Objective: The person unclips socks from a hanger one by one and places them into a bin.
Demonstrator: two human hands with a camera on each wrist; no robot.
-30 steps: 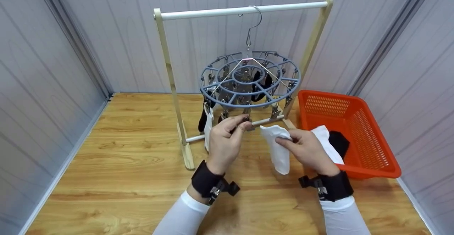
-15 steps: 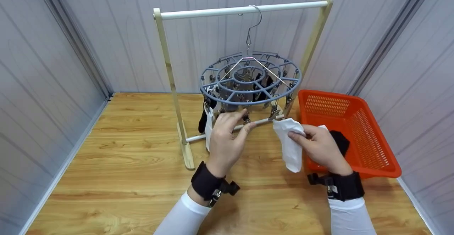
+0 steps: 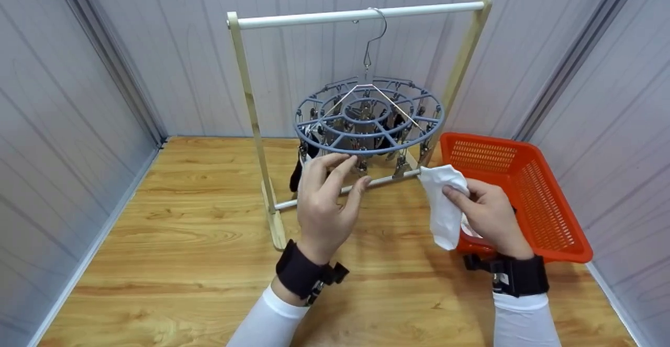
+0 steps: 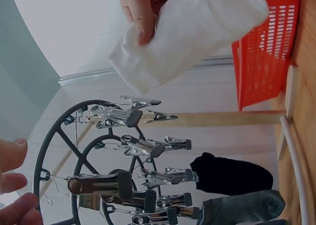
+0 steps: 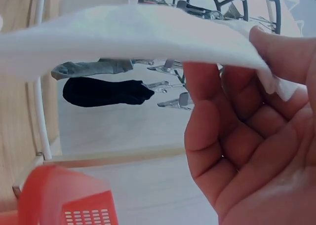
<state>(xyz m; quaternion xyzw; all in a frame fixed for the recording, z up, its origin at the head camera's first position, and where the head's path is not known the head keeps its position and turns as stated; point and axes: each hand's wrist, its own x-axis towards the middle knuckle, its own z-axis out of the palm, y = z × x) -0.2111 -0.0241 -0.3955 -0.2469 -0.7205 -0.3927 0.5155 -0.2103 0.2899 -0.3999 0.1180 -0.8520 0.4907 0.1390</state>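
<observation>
A white sock (image 3: 444, 208) hangs from my right hand (image 3: 489, 213), pinched near its top between thumb and fingers. My left hand (image 3: 325, 208) is held up just in front of the round grey clip hanger (image 3: 369, 152), thumb and fingers apart with nothing between them. In the left wrist view, metal clips (image 4: 106, 184) dangle from the hanger beside my left fingertips. A black sock (image 4: 232, 174) and a grey sock (image 4: 242, 207) are clipped farther back. The right wrist view shows the white sock (image 5: 133, 35) stretching away from my thumb and curled fingers.
A wooden stand with a white top rail (image 3: 314, 20) carries the hanger by its hook. To the right stands an orange basket (image 3: 562, 200), partly hidden behind my right hand, with something white inside. Panelled walls (image 3: 104, 75) enclose the wooden table (image 3: 199, 263).
My right hand has moved right with the white sock, towards the basket. My left hand has let go of a clip at the hanger's front, and its fingers have spread.
</observation>
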